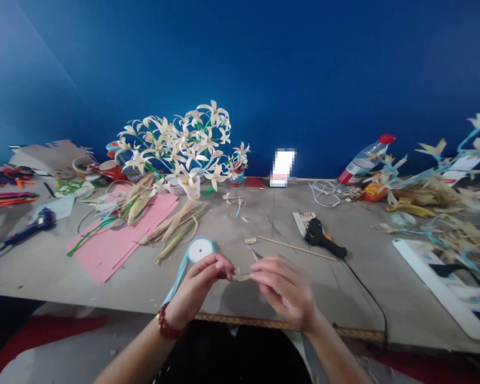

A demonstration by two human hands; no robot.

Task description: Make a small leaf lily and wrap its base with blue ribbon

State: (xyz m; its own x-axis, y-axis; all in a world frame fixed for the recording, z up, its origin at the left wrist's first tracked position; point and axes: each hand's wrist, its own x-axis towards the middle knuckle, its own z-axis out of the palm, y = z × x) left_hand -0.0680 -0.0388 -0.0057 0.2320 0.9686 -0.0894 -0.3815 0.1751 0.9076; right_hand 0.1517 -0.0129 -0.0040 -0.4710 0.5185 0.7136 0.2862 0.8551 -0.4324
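Note:
Both hands are raised over the front edge of the table, fingers closed on a small pale strip of corn husk (pixel 243 277) that stretches between them. My left hand (pixel 208 274), with a dark red bead bracelet at the wrist, pinches one end. The other end sits in the fingertips of my right hand (pixel 284 285), which is slightly blurred. Just behind my left hand lies a roll of light blue ribbon (pixel 201 249), its loose tail running down toward the wrist. A thin wooden stick (pixel 296 248) and a small pale scrap (pixel 250 241) lie beyond my right hand.
A black glue gun (pixel 324 239) with its cable lies to the right, a blue one (pixel 36 226) far left. Pink paper (pixel 108 256) and dried husks (pixel 176 226) are at left. White husk flowers (pixel 192 144) stand behind. A bottle (pixel 362 162) leans at back right.

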